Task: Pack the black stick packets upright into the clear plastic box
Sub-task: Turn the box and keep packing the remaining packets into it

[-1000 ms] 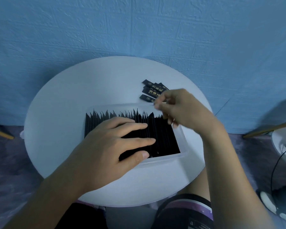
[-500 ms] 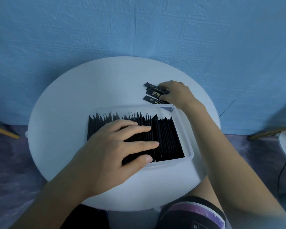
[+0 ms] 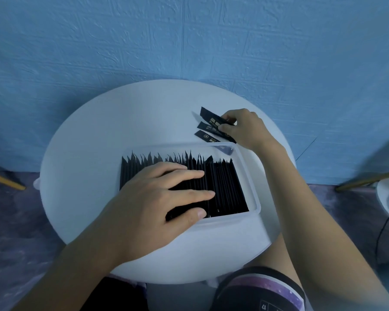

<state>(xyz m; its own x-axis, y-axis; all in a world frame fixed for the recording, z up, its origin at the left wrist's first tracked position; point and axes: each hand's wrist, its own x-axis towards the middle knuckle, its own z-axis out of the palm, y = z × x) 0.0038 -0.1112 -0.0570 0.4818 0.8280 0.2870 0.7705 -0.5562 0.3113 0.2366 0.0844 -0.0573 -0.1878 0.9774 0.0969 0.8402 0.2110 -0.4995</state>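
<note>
Right hand (image 3: 247,129) pinches a packet (image 3: 212,118), one o'clock of box (image 3: 257,204); left hand (image 3: 153,203) flat-fingered on row (image 3: 225,187); next, we slot it upright.

Left hand (image 3: 151,203) flat, fingers straight, pressing on the upright stack (image 3: 225,187) in the box (image 3: 255,198). Right hand (image 3: 247,129) beyond the box's far corner, pinching a packet (image 3: 211,116). Two loose packets (image 3: 206,136) on the table (image 3: 121,122), touching that hand's thumb side.

Black stick packets (image 3: 213,124) (gold print), clear plastic box (image 3: 255,198), white table (image 3: 99,135), blue wall (image 3: 189,41)
</note>
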